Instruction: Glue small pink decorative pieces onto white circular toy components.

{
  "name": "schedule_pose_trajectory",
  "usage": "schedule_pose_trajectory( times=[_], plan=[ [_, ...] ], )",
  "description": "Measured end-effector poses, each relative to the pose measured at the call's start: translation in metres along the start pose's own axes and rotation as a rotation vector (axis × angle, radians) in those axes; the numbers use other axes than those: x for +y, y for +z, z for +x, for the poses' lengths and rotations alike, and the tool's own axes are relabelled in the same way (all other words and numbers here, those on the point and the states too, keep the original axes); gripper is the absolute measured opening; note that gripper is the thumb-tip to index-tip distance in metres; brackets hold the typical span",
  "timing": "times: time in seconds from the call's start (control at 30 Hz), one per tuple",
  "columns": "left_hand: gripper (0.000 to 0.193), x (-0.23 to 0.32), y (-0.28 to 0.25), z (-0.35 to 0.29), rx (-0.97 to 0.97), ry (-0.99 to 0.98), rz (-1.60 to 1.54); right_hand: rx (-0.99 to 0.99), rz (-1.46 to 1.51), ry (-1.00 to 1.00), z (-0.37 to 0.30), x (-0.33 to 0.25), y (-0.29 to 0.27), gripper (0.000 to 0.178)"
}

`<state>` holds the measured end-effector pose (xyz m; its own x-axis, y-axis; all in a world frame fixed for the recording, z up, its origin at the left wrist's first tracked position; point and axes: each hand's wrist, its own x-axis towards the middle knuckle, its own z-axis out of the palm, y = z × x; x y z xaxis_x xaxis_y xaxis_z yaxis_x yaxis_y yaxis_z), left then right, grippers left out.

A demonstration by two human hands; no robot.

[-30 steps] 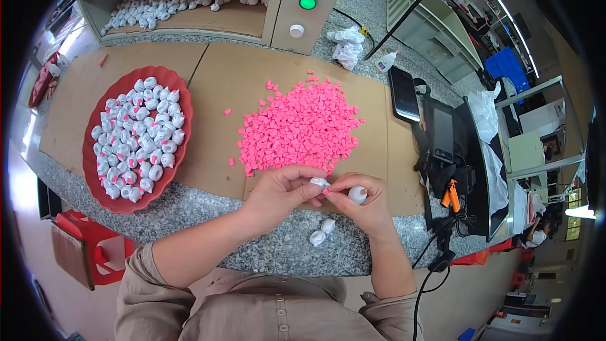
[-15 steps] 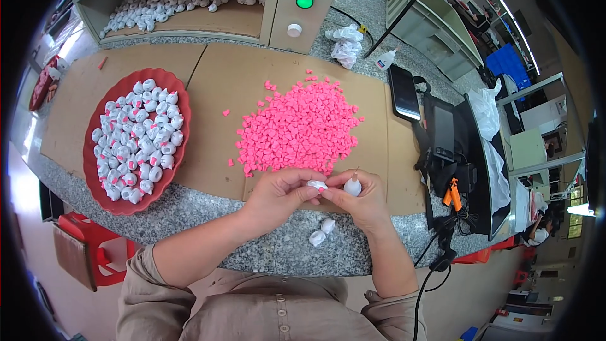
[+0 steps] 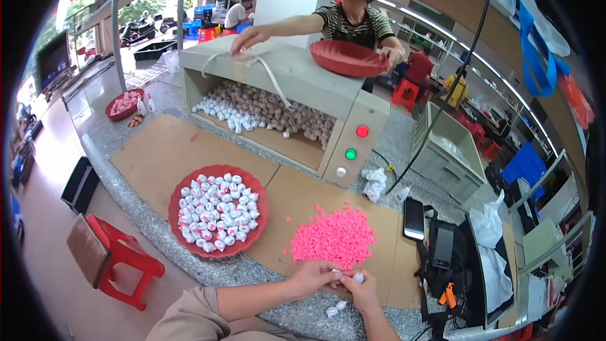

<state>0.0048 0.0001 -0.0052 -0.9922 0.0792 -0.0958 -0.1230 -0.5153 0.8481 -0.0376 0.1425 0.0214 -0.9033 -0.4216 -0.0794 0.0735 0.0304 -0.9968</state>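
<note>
Near the front edge of the work surface, my left hand [image 3: 313, 279] is closed in a pinch on a small white figure piece [image 3: 337, 273]. My right hand [image 3: 364, 290] touches its fingertips to the same piece. Tucked in the right hand is a small white squeeze bottle [image 3: 358, 277]; its thin tip, plain half a second ago, is hard to make out now. Beyond both hands spreads a heap of small pink pieces [image 3: 334, 237]. Two loose white pieces [image 3: 336, 309] lie on the granite by my right wrist. A red scalloped tray [image 3: 262, 227] to the left holds many white pieces with pink bits.
Behind the cardboard stands a grey machine [image 3: 284, 82] with lit buttons and an opening full of pieces. Across it a co-worker [image 3: 360, 22] reaches over and holds a red tray [image 3: 346, 58]. A phone [image 3: 413, 218], bags and cables lie right; a red stool [image 3: 126, 262] stands left.
The view has tilted up and to the left, bringing the co-worker and the machine's top into sight. My hands stay together at the white piece, the bottle still in the right.
</note>
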Motion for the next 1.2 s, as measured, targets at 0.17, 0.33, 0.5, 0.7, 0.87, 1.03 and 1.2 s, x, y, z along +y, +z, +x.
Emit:
schedule_pose_trajectory(
  times=[0.17,0.33,0.5,0.7,0.87,1.03,1.2],
  plan=[
    [0.018,0.014,0.003,0.002,0.003,0.061,0.033,0.094,-0.128,0.100,0.005,-0.013,-0.013,0.023],
    [0.021,0.061,-0.015,-0.019,0.103,0.184,-0.023,0.454,-0.917,-0.244,0.021,-0.025,-0.063,0.037],
    [0.015,0.126,-0.057,-0.053,0.262,0.348,0.007,0.280,-1.053,-0.261,0.029,0.000,-0.075,0.041],
    [0.017,0.162,-0.102,-0.091,0.370,0.379,0.004,0.279,-1.238,-0.451,0.042,-0.060,-0.062,0.038],
    [0.023,0.162,-0.114,-0.089,0.379,0.335,0.046,0.060,-0.384,-0.556,0.144,-0.202,0.053,0.038],
    [0.024,0.175,-0.109,-0.083,0.381,0.284,0.016,0.382,-0.990,-0.916,0.272,-0.268,0.097,0.046],
    [0.027,0.182,-0.130,-0.088,0.458,0.299,0.109,0.322,-1.159,-0.948,0.319,-0.278,0.098,0.031]
  ],
)
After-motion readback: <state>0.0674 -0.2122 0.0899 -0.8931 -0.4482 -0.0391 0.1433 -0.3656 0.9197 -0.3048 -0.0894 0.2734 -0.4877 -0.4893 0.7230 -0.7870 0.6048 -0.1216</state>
